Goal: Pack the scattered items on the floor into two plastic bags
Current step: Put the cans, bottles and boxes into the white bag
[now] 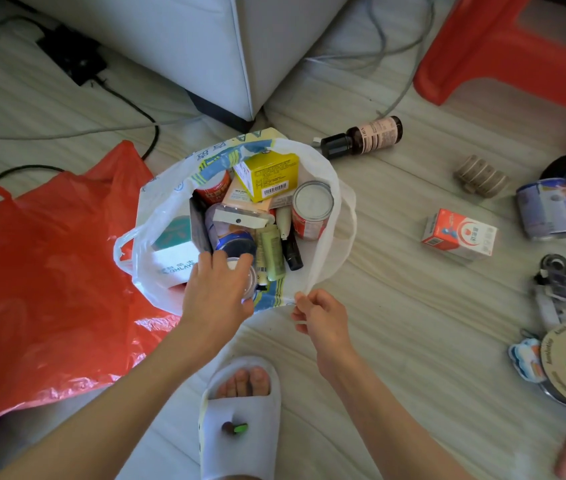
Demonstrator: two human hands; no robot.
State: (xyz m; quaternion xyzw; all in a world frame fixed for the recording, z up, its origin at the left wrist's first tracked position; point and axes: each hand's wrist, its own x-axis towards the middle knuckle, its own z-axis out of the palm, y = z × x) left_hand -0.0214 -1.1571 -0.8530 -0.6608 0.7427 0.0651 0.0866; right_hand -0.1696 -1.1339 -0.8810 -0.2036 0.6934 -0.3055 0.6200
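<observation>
Head view. The white plastic bag (170, 202) stands open on the floor (396, 306), already crowded with items: a yellow box (267, 174), a red can (311, 211), a pale green tube (271, 252), among others.

Left hand (217, 292): lowered into the near side of the bag mouth, fingers curled round a small clear-lidded container (245, 278); this grip is judged closed on it, the container just inside the rim.

Right hand (321, 315): the bag's near rim is pinched between thumb and fingers, so the mouth is held open.

Items not yet packed lie to the right of the bag: a dark brown bottle (361, 135), on its side with long axis running left-right; a red-and-white carton (458, 233); a blue can (546, 209), tipped over. All are on the right hand's side, well apart from the left hand. The right hand is judged nearer for the next pick-up, once the rim is released.

The red plastic bag (42, 271) lies flat, touching the white bag's left side; nothing is seen in it.
</observation>
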